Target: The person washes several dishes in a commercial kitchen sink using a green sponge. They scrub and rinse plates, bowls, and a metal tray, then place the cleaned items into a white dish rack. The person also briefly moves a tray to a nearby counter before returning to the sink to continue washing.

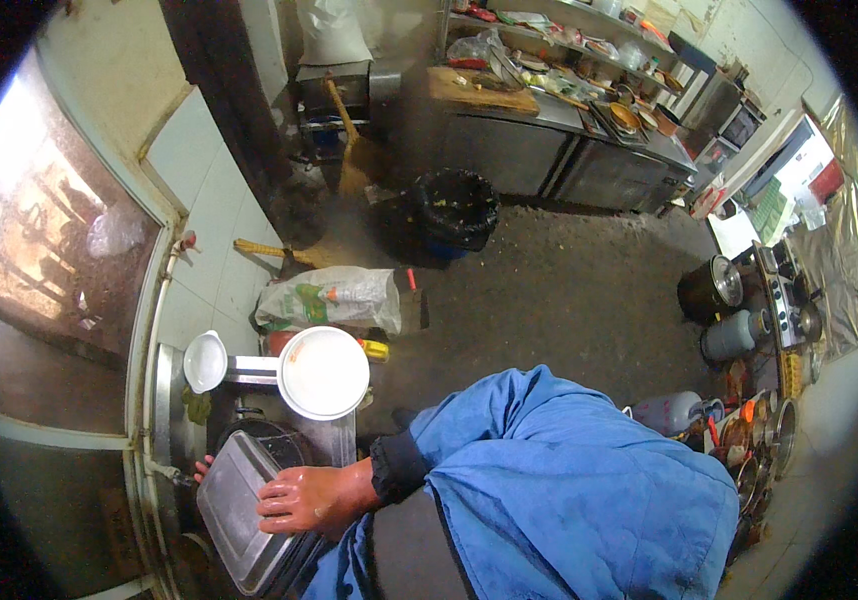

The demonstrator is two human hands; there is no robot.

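A grey rectangular metal pan (pixel 238 510) is tilted over a sink area, its flat face towards me. My right hand (pixel 313 499) lies across that face, fingers bent over it and skin wet. Only the fingertips of my left hand (pixel 204 469) show, curled around the pan's far edge; the rest is hidden behind the pan. Just beyond the pan, a dark round pot (pixel 279 442) is partly covered by it. A white round lid or shallow basin (pixel 324 373) rests at the metal counter's (pixel 335 439) far end, near a small white bowl (pixel 205 361).
A tap (pixel 170 471) juts from the wall pipe beside the pan. On the floor are a printed sack (pixel 331 296), a black-lined bin (pixel 457 210) and brooms (pixel 350 142). Gas cylinders (pixel 733 335) and a stove (pixel 781 300) stand at right. A cluttered worktop (pixel 485 94) lines the back.
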